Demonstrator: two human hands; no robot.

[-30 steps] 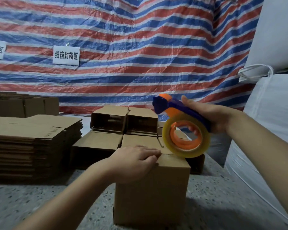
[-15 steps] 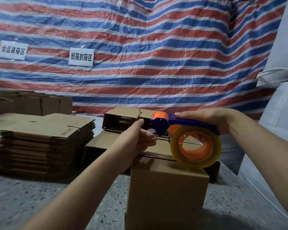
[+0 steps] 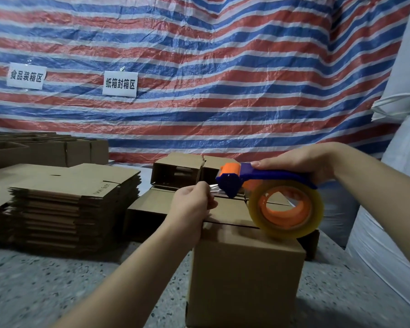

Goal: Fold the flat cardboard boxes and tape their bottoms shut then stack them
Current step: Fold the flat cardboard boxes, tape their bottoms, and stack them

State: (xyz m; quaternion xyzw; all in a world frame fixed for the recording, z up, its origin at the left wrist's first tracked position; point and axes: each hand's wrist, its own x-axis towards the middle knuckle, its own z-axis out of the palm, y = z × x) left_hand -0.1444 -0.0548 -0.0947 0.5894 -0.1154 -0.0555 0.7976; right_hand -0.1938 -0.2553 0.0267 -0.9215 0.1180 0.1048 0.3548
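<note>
1. We are at the taping step: the folded box (image 3: 244, 275) stands on the bench (image 3: 45, 287) with its closed flaps on top, and no tape is visible on its seam yet.
2. Our right hand (image 3: 303, 162) holds the tape dispenser (image 3: 268, 185) from above, with the fingers curled around the blue handle. The tape roll (image 3: 286, 209) hangs just above the back right part of the box top.
3. Our left hand (image 3: 192, 204) is above the back left corner of the box. Its thumb and fingers pinch the free end of the tape (image 3: 214, 188) at the dispenser's mouth.
4. We judge that the next move needs us to pull out some tape, press its end on the box wall, and then draw the dispenser along the seam.
5. Behind the box lie finished boxes (image 3: 178, 171); to the left of the box waits the stack of flat boxes (image 3: 76, 200).
</note>
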